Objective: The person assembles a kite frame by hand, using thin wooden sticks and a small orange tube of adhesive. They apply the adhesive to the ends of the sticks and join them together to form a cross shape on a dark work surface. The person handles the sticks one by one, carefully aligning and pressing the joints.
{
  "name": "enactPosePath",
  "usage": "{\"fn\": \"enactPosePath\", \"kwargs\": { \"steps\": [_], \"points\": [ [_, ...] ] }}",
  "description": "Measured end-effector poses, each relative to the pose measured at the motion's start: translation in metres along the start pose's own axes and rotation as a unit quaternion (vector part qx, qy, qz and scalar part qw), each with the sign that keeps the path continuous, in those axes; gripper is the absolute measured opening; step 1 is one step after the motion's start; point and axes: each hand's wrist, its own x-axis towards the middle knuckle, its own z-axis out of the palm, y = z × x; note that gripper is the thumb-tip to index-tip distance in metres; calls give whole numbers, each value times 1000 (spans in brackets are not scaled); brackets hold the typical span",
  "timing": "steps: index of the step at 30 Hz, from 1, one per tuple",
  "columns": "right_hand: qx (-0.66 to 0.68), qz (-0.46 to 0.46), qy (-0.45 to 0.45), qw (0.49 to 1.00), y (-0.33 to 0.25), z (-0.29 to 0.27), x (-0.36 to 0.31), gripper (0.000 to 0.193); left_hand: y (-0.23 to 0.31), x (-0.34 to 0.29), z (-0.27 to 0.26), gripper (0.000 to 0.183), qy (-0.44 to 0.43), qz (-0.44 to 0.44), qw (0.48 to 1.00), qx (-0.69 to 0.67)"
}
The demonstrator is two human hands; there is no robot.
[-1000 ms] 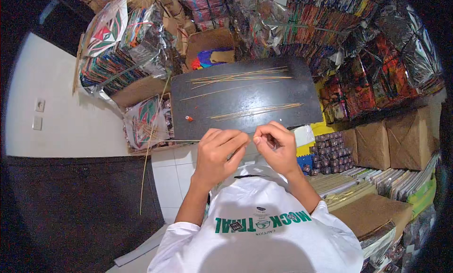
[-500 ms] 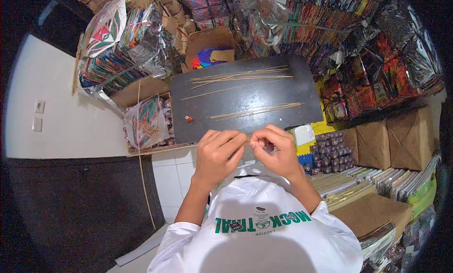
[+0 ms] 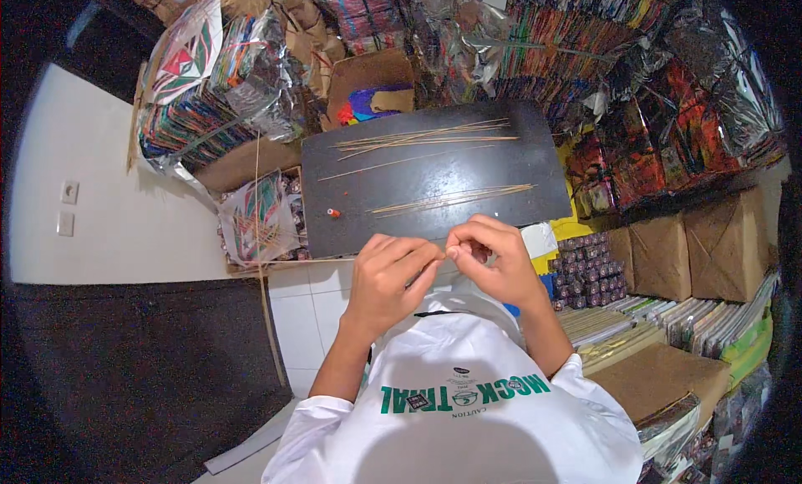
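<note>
Left hand [image 3: 391, 277] grips a thin, straight, tan wooden stick [image 3: 288, 265], long axis extending leftward; right hand [image 3: 494, 258], just beside, pinched closed, contents indistinct.

A dark tabletop [image 3: 522, 162] is crossed near its far edge by a loose spread of thin sticks [image 3: 434, 140], some laid over others. A single stick [image 3: 401, 163] is set slantwise across the middle, and a narrow bundle [image 3: 451, 199] is laid closer to the near edge. A small red-and-white spool [image 3: 333, 212] is placed by the near left corner.
</note>
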Motion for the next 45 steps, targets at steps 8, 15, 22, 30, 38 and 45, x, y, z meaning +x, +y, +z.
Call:
{"fn": "enactPosePath", "kwargs": {
  "steps": [8, 15, 22, 30, 38, 45],
  "points": [
    [99, 75, 9, 992, 18, 10, -1, 10, 0, 1, 0, 17, 9, -29, 999, -20],
    [82, 73, 12, 994, 16, 17, -3, 7, -3, 4, 0, 18, 26, -37, 999, 4],
    [-22, 26, 19, 999, 1, 10, 2, 9, -7, 4, 3, 17, 26, -25, 999, 29],
    [-10, 11, 8, 1000, 3, 3, 9, 12, -8, 4, 2, 17, 9, -11, 1000, -12],
    [52, 71, 17, 996, 15, 10, 6, 13, -7, 4, 0, 14, -2, -41, 999, -33],
    [35, 44, 21, 998, 11, 16, 3, 7, -7, 4, 1, 15, 14, -51, 999, 4]
  ]
}}
